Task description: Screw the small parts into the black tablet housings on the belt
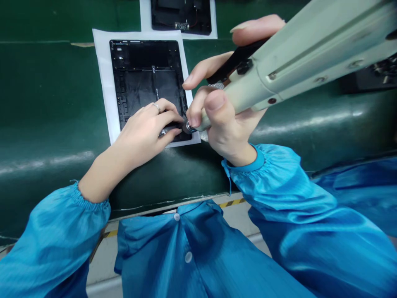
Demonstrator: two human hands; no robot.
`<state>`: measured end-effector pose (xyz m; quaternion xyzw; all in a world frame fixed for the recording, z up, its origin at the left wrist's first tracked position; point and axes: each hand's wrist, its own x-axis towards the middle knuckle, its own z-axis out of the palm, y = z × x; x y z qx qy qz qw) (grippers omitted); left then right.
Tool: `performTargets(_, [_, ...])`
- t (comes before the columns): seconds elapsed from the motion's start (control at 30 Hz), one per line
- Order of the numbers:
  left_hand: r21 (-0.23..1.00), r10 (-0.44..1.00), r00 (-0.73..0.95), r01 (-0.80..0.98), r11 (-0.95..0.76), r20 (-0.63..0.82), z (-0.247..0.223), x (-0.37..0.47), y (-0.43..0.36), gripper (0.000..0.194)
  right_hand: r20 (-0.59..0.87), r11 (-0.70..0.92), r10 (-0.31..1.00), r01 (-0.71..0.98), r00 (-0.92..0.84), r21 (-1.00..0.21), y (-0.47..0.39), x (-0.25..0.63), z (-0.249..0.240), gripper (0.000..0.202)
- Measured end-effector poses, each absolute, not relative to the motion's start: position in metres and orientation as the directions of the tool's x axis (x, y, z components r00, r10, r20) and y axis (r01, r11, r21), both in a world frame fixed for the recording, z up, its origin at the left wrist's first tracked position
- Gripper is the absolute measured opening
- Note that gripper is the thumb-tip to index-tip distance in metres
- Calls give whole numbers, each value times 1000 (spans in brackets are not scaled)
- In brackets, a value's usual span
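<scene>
My right hand [228, 120] is wrapped round a pale green electric screwdriver [297, 54], which is tilted, with its tip down at the lower right corner of an opened black tablet [149, 58]. Beside that tip, my left hand [145, 126] bends over the tablet's lower part with thumb and fingertips close together. A small shiny bit shows under its fingers; I cannot make out what it is. The tablet lies on a white sheet [104, 82], its dark inner parts facing up. The exact point where the driver meets the tablet is hidden by fingers.
A second opened tablet [181, 12] lies on another white sheet at the top. Both rest on a green work surface [56, 103], whose front edge runs before my body. At the far right is a dark object [369, 78], partly behind the screwdriver.
</scene>
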<state>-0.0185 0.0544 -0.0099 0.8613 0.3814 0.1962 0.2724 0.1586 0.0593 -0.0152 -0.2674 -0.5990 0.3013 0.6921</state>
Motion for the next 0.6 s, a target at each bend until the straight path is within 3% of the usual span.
performTargets(0.13, [634, 755, 644, 535, -559, 123, -9, -17, 52, 22, 636, 656, 751, -87, 177, -750, 56, 161, -9, 41])
performTargets(0.33, [609, 741, 662, 541, -580, 117, -14, -15, 49, 16, 556, 571, 801, -8, 223, -821, 51, 156, -11, 50])
performTargets(0.6, [659, 764, 635, 529, -535, 111, -14, -14, 50, 8, 554, 584, 797, -73, 239, -809, 53, 153, -13, 54])
